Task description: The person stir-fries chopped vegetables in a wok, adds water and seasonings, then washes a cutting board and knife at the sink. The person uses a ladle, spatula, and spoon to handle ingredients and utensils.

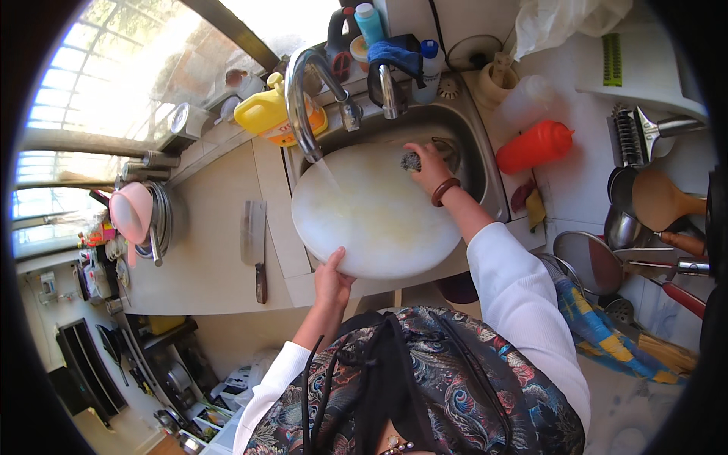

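A large round white cutting board (pixel 378 213) with yellowish stains lies over the stainless-steel sink (pixel 493 187). At its near left edge my left hand (pixel 334 281) grips the rim, thumb on top. My right hand (pixel 430 170), with a brown bangle at the wrist, holds a steel wool scrubber (pixel 410 161) against the board's far right part. Water runs from the curved chrome faucet (pixel 298 102) onto the left side of the board. Much of the basin is hidden under the board.
A cleaver (pixel 253 247) lies on the counter (pixel 199 227) at left. Behind the faucet stands a yellow jug (pixel 273 116). A red squeeze bottle (pixel 534 147) is right of the sink. Utensils hang along the right wall, near a blue-and-yellow cloth (pixel 603 330). Pots with a pink strainer (pixel 132 210) sit far left.
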